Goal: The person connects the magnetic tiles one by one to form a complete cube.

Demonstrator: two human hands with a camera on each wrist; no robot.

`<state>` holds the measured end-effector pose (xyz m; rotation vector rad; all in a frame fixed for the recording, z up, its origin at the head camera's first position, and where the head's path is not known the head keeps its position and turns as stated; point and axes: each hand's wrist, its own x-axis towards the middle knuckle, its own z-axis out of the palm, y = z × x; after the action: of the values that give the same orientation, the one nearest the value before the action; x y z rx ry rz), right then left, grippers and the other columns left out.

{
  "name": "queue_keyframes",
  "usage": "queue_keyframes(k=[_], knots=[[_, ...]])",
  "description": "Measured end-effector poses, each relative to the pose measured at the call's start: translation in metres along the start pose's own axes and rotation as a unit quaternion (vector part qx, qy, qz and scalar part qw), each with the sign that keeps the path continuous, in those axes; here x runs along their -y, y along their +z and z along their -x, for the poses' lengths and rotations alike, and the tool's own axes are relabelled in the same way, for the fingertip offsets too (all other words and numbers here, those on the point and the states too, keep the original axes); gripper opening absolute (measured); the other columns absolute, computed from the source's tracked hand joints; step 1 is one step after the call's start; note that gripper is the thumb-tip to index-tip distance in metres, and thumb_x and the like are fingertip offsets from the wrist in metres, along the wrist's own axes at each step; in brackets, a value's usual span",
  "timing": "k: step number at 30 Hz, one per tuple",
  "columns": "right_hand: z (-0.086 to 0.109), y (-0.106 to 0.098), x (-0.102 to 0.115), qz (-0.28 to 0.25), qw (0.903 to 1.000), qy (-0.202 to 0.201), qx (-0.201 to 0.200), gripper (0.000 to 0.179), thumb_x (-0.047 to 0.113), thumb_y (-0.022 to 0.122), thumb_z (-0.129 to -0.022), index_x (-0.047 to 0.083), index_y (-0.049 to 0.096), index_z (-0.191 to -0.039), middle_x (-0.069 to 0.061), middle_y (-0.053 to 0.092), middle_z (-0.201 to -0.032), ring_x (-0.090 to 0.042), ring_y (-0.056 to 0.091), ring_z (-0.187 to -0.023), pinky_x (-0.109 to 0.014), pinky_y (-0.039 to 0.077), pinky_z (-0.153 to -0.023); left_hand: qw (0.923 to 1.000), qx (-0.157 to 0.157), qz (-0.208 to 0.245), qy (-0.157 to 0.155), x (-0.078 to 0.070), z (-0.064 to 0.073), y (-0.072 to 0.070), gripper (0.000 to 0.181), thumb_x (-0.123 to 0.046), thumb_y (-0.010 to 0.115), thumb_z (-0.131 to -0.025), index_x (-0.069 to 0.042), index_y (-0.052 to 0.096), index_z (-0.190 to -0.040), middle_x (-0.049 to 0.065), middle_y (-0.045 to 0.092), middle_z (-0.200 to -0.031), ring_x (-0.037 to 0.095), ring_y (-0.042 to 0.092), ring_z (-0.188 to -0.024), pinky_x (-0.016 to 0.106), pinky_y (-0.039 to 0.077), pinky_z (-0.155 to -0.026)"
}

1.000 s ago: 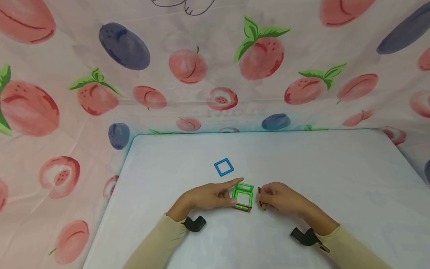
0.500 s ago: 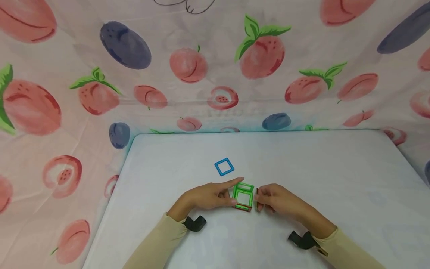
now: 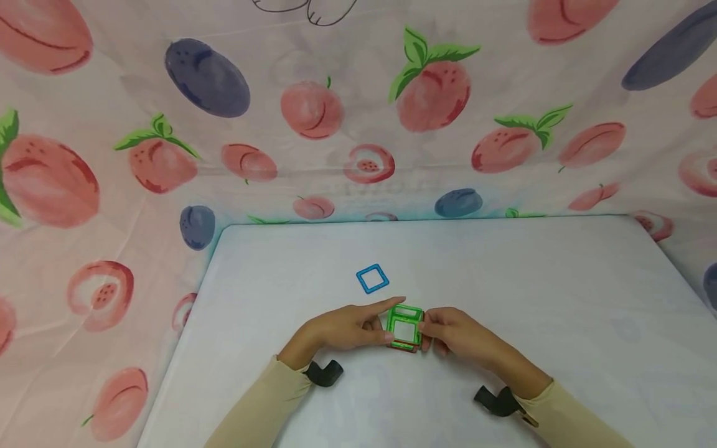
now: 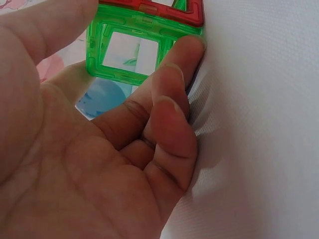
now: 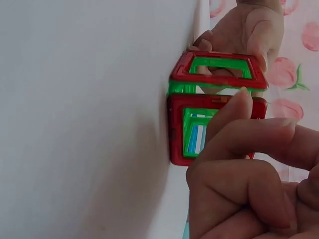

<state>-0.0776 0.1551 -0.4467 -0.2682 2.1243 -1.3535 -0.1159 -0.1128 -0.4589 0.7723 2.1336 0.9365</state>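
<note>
A small box of green magnetic tiles [image 3: 407,318] stands on the white table, with a red tile [image 5: 224,79] along its front. My left hand [image 3: 348,326] holds the box from the left, thumb at the near top edge and index finger stretched along the far edge. The left wrist view shows its other fingers curled beside a green tile [image 4: 119,77]. My right hand [image 3: 459,331] pinches a red square magnetic tile [image 5: 176,132] upright, right at the box's right side. Its fingers cover part of that tile in the right wrist view.
A blue square magnetic tile [image 3: 378,287] lies flat just behind the box. Fruit-printed cloth [image 3: 313,162] hangs behind the white table [image 3: 532,274] and along its left side. Black wrist mounts [image 3: 326,373] sit on both forearms.
My right hand has moved left with the red tile, closing the gap to the box's right side. The left hand and the box have stayed in place.
</note>
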Motion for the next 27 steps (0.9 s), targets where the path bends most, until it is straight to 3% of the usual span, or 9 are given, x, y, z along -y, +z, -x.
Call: queue_keyframes(k=[6, 10, 14, 17, 21, 27], knots=[[0.005, -0.007, 0.005, 0.104, 0.9932, 0.017, -0.049, 0.032, 0.038, 0.06, -0.102, 0.01, 0.069, -0.089, -0.003, 0.068, -0.077, -0.015, 0.049, -0.067, -0.026, 0.036, -0.058, 1.0, -0.002, -0.005, 0.002, -0.001, 0.0, 0.0, 0.068, -0.047, 0.063, -0.1, -0.043, 0.031, -0.159, -0.008, 0.067, -0.09, 0.004, 0.061, -0.084, 0.025, 0.047, -0.08], [0.006, -0.012, 0.005, 0.145, 0.9866, 0.003, -0.075, 0.03, 0.042, 0.065, -0.099, 0.014, 0.071, -0.088, 0.001, 0.069, -0.076, -0.016, 0.052, -0.076, -0.028, 0.04, -0.064, 1.0, -0.004, -0.006, -0.001, 0.0, 0.0, 0.0, 0.065, -0.047, 0.064, -0.1, -0.046, 0.032, -0.157, -0.009, 0.067, -0.091, 0.004, 0.061, -0.084, 0.025, 0.048, -0.08], [0.004, -0.012, -0.001, 0.148, 0.9865, -0.048, -0.05, 0.02, 0.033, 0.069, -0.097, 0.013, 0.073, -0.092, 0.0, 0.07, -0.077, -0.012, 0.056, -0.073, -0.026, 0.044, -0.064, 1.0, 0.0, -0.002, -0.001, 0.0, 0.0, 0.001, 0.061, -0.046, 0.063, -0.1, -0.049, 0.034, -0.154, -0.01, 0.067, -0.092, 0.004, 0.062, -0.085, 0.025, 0.048, -0.081], [0.001, -0.012, -0.003, 0.149, 0.9855, -0.071, -0.039, 0.016, 0.027, 0.069, -0.097, 0.013, 0.071, -0.092, -0.001, 0.069, -0.077, -0.011, 0.056, -0.071, -0.025, 0.045, -0.063, 0.9999, 0.007, 0.007, 0.006, 0.0, -0.001, 0.0, 0.06, -0.044, 0.064, -0.101, -0.045, 0.033, -0.152, -0.009, 0.068, -0.093, 0.004, 0.064, -0.084, 0.025, 0.048, -0.082], [-0.003, -0.016, -0.002, 0.141, 0.987, -0.072, -0.027, 0.013, 0.023, 0.067, -0.098, 0.012, 0.071, -0.092, -0.003, 0.069, -0.078, -0.012, 0.058, -0.072, -0.026, 0.046, -0.065, 0.9998, 0.011, 0.012, 0.011, 0.0, -0.002, -0.001, 0.063, -0.043, 0.064, -0.1, -0.038, 0.03, -0.153, -0.009, 0.068, -0.096, 0.004, 0.064, -0.084, 0.024, 0.048, -0.082], [-0.012, -0.021, -0.002, 0.122, 0.9901, -0.069, -0.012, 0.012, 0.019, 0.066, -0.097, 0.009, 0.072, -0.094, -0.006, 0.069, -0.078, -0.015, 0.057, -0.074, -0.026, 0.047, -0.065, 0.9999, 0.011, -0.011, 0.005, 0.0, -0.003, 0.0, 0.064, -0.045, 0.064, -0.1, -0.043, 0.03, -0.154, -0.008, 0.065, -0.094, 0.005, 0.059, -0.08, 0.024, 0.047, -0.076]])
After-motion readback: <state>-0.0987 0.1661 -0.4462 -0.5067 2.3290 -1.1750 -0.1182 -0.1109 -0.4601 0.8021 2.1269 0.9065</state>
